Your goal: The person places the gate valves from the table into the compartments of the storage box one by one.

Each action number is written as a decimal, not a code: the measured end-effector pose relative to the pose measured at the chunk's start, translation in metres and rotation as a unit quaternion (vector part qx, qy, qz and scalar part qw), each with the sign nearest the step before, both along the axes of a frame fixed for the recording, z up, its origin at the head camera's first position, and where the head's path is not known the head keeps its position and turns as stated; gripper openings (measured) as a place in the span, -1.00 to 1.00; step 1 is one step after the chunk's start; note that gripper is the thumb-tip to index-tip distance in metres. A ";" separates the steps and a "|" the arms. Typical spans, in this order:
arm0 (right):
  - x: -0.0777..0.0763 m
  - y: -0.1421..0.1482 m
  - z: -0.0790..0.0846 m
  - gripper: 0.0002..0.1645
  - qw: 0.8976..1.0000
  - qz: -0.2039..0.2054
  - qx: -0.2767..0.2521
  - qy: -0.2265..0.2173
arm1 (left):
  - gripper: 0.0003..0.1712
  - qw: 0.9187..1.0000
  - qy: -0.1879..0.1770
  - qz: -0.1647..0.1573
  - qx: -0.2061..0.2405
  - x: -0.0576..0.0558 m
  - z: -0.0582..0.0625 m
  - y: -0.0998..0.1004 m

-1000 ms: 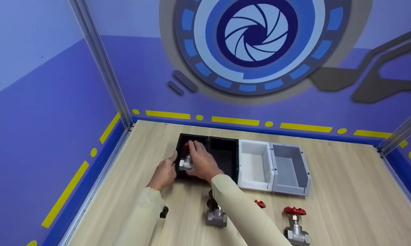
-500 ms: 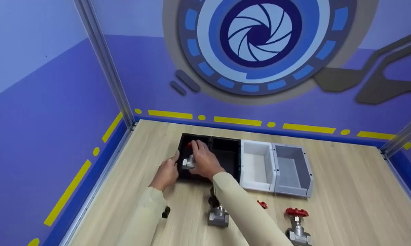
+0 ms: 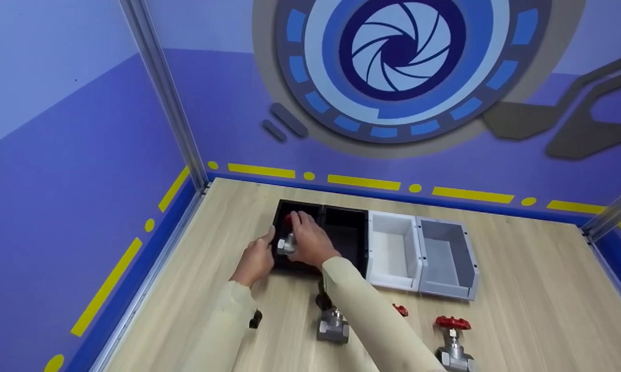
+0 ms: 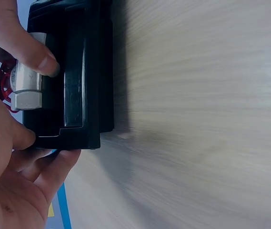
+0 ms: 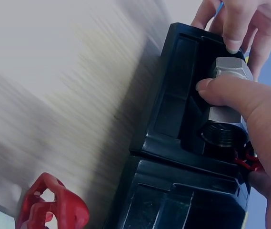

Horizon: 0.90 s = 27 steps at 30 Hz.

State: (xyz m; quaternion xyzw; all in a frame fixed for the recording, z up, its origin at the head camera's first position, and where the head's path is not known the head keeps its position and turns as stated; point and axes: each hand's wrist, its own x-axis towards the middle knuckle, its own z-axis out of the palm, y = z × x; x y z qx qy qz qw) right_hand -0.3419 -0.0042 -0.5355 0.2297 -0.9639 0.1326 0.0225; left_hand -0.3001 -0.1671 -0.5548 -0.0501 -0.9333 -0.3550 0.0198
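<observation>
As the left grip [image 3: 255,260] pinches a glossy bin [image 5: 171,93], the right [image 3: 313,244] holds a faceted metal valve [image 4: 29,83].

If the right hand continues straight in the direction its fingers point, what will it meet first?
Probably the far wall of the leftmost black bin, though depth is unclear: the right hand might pass above it.

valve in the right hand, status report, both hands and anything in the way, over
Right hand gripping valve, in or just above leftmost black bin; left hand pinching bin's left wall; no obstruction visible at valve.
</observation>
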 end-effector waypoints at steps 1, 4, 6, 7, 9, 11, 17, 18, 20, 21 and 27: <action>-0.001 0.000 0.000 0.28 1.000 0.000 0.005 0.003 | -0.36 1.000 0.002 0.000 0.000 0.000 0.000 0.000; -0.002 0.001 -0.002 0.28 1.000 0.003 0.018 0.017 | -0.37 1.000 0.009 -0.001 0.001 0.000 -0.001 0.001; -0.004 0.002 -0.003 0.27 0.999 0.005 0.023 0.027 | -0.37 1.000 0.019 -0.001 -0.002 0.000 -0.002 0.000; -0.004 0.002 -0.003 0.27 0.999 0.005 0.024 0.030 | -0.37 1.000 0.027 -0.002 -0.006 0.001 -0.002 0.000; -0.005 0.003 -0.004 0.26 0.999 0.004 0.019 0.028 | -0.37 0.999 0.034 -0.003 -0.009 0.001 -0.002 0.000; -0.006 0.003 -0.006 0.25 1.000 0.003 0.010 0.021 | -0.36 0.999 0.039 -0.005 -0.011 0.002 -0.003 0.000; -0.009 0.001 -0.008 0.23 1.000 0.004 0.000 0.017 | -0.35 1.000 0.027 -0.001 -0.002 0.002 -0.003 0.000; -0.010 0.001 -0.009 0.23 1.000 0.007 0.004 0.021 | -0.35 1.000 0.026 0.002 0.000 0.002 -0.003 0.000; -0.010 0.000 -0.009 0.23 0.999 0.011 0.015 0.027 | -0.35 1.000 0.030 0.003 0.000 0.002 -0.003 0.000; -0.011 -0.001 -0.009 0.23 0.999 0.012 0.021 0.029 | -0.35 1.000 0.030 0.004 0.002 0.002 -0.003 -0.001; -0.013 -0.002 -0.009 0.23 0.998 0.008 0.053 0.029 | -0.35 1.000 0.016 0.002 0.010 0.001 -0.002 0.000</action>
